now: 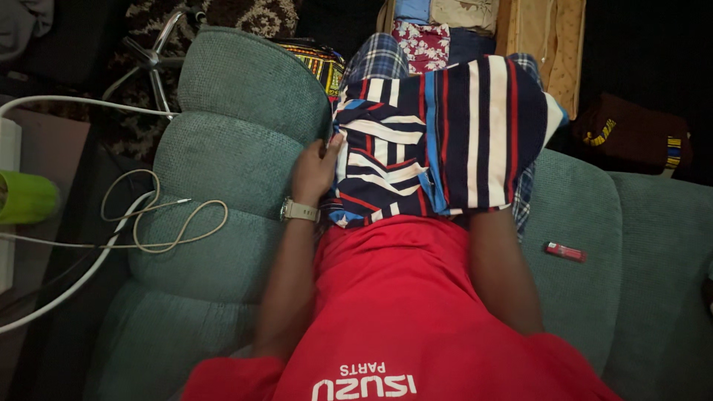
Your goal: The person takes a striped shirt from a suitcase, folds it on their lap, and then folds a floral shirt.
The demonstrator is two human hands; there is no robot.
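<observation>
Head view: two hands, left [316, 169], one striped garment [445, 141].

Your left hand [316, 172] holds the edge of a striped shirt [445, 137] on the green sofa [238, 148]. Your right hand hides under it. A red lighter [565, 252] lies nearby.
</observation>
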